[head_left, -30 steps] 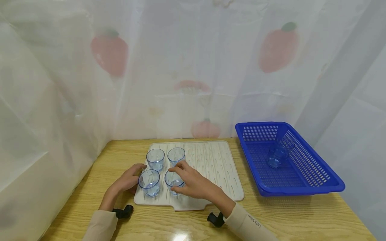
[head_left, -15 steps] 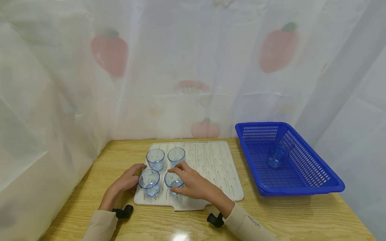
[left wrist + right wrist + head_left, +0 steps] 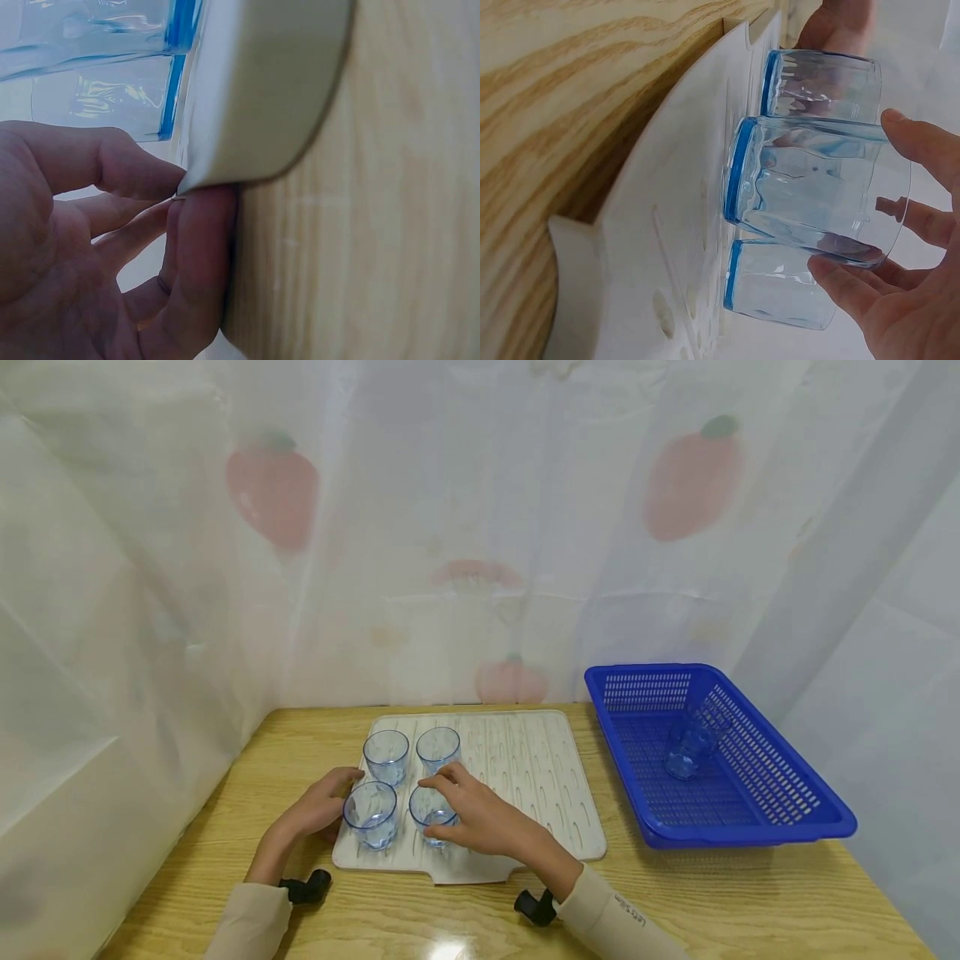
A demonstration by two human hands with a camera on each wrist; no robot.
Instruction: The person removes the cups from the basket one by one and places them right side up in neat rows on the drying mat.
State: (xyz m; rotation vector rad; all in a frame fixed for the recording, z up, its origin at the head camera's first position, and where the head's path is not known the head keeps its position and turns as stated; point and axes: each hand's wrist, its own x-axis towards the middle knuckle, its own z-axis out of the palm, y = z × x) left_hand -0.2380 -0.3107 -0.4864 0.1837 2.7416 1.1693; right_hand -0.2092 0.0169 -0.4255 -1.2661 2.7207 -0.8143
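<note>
Several clear bluish drinking glasses stand upright in two rows of two on the left half of a white ridged draining board [image 3: 528,781]. My right hand [image 3: 483,814] holds the front-right glass [image 3: 431,806] near its rim; in the right wrist view, thumb and fingers lie on opposite sides of that glass [image 3: 810,184]. The front-left glass [image 3: 371,814] stands beside it, between my two hands. At the board's left edge is my left hand [image 3: 318,806]. In the left wrist view its thumb and fingers pinch the board's edge [image 3: 255,127].
A blue plastic basket [image 3: 652,837] stands on the right of the wooden table [image 3: 390,918], with glassware [image 3: 690,747] lying inside. Behind these glasses are the back-left glass [image 3: 387,758] and back-right glass [image 3: 438,747]. A strawberry-patterned white curtain [image 3: 412,635] hangs behind.
</note>
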